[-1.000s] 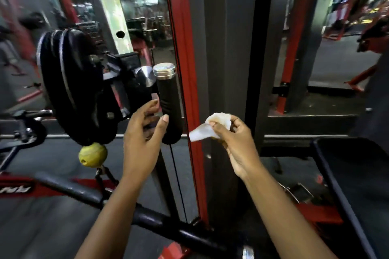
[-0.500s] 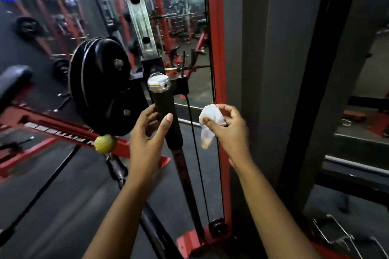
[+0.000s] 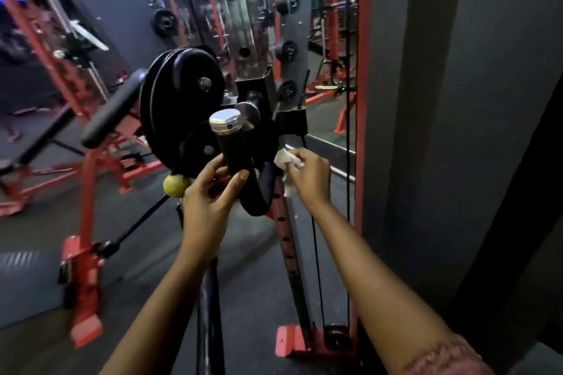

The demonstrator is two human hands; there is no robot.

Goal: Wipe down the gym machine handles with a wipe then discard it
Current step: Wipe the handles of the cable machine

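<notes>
**White wipe held just beside the black handle**

Black and capped in shiny metal (image 3: pixel 224 121), the handle (image 3: pixel 234 151) is seen near the middle of the view, standing almost upright with its top leaned slightly toward eleven o'clock; its lower end is held by the left hand (image 3: pixel 208 195), whose fingers are curled round the nine o'clock side while the thumb is laid against the three o'clock side. The wipe (image 3: pixel 285 158) is found at three o'clock of the handle, near it but apart from it; it is crumpled and pinched between the thumb and bent fingers of the right hand (image 3: pixel 312 175), and a loose end is left hanging below that hand toward six o'clock; whether the wipe is pressed against any part of the machine cannot be told. A curved black bar (image 3: pixel 262 192) is seen between the two hands. A stack of black weight plates (image 3: pixel 179 94) is mounted at ten o'clock of the handle; a yellow ball (image 3: pixel 176 186) is hung under the plates, just beside the left fingers at nine o'clock. A thin black cable (image 3: pixel 316 259) is run from behind the right hand down to a small pulley (image 3: pixel 335 336) at five o'clock, at the foot of a red post (image 3: pixel 361 100). A padded black roller (image 3: pixel 111 109) is set farther off at nine o'clock; a pink sleeve (image 3: pixel 441 358) is glimpsed on the right arm at the bottom edge.
</notes>
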